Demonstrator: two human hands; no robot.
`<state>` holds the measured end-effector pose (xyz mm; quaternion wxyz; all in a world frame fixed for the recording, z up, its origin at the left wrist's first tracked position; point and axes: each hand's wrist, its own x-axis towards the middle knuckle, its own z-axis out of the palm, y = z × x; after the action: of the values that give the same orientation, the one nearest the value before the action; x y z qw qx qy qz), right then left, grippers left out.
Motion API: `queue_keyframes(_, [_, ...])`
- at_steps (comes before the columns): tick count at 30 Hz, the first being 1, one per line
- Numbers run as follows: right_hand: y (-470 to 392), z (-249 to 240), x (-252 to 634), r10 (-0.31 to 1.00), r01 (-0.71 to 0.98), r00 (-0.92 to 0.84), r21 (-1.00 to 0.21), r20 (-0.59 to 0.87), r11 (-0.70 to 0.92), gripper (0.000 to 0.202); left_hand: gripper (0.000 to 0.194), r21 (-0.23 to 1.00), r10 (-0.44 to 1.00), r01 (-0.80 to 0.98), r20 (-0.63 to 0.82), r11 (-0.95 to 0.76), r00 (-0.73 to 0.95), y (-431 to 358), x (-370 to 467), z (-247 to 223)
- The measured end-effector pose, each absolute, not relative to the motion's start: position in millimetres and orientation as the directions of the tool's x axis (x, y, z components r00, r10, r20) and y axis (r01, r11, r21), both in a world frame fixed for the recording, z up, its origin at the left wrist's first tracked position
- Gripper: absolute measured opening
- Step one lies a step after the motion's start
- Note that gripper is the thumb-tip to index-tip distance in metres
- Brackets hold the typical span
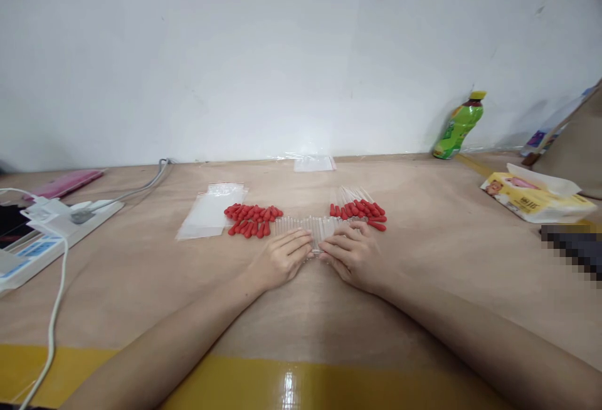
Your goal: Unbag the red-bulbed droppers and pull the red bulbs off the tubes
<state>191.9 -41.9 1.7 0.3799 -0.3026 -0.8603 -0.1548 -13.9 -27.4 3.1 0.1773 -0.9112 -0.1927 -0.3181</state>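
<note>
A row of clear tubes lies side by side on the table in front of me. My left hand rests over the left part of the row, fingers stretched out on the tubes. On the right part lies my right hand, its fingers extended and slightly bent, with the thumb by the near ends. Just left of the tubes is a pile of loose red rubber bulbs. Beyond my right hand, several droppers with red bulbs lie bunched, their thin tubes pointing away. My palms hide some tube ends.
Clear plastic bags are stacked left of the bulbs; another bag lies by the wall. A power strip with cables and a pink case sit at left. At right are a green bottle and a yellow tissue pack.
</note>
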Motion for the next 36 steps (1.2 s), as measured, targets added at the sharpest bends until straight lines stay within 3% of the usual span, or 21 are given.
queue_keyframes(16, [-39.4, -8.0, 205.3, 0.193, 0.544, -0.63, 0.249, 0.752, 0.801, 0.013, 0.009, -0.191, 0.2, 0.42, 0.662, -0.887, 0.722, -31.5, -13.7, 1.9])
queue_keyframes(28, [-41.8, -5.5, 215.6, 0.135, 0.495, -0.673, 0.307, 0.728, 0.813, 0.015, 0.01, -0.162, 0.205, 0.407, 0.665, -0.899, 0.718, -33.2, -18.2, 3.9])
queue_keyframes(32, [-34.7, 1.1, 233.2, 0.236, 0.609, -0.552, 0.193, 0.8, 0.769, 0.015, 0.011, -0.113, 0.261, 0.491, 0.734, -0.864, 0.627, -23.7, -32.7, 8.9])
queue_keyframes(36, [-15.5, 7.4, 259.5, 0.481, 0.767, -0.208, -0.163, 0.852, 0.621, 0.016, 0.015, -0.027, 0.497, 0.771, 0.75, -0.636, 0.437, -12.0, -50.2, 19.8])
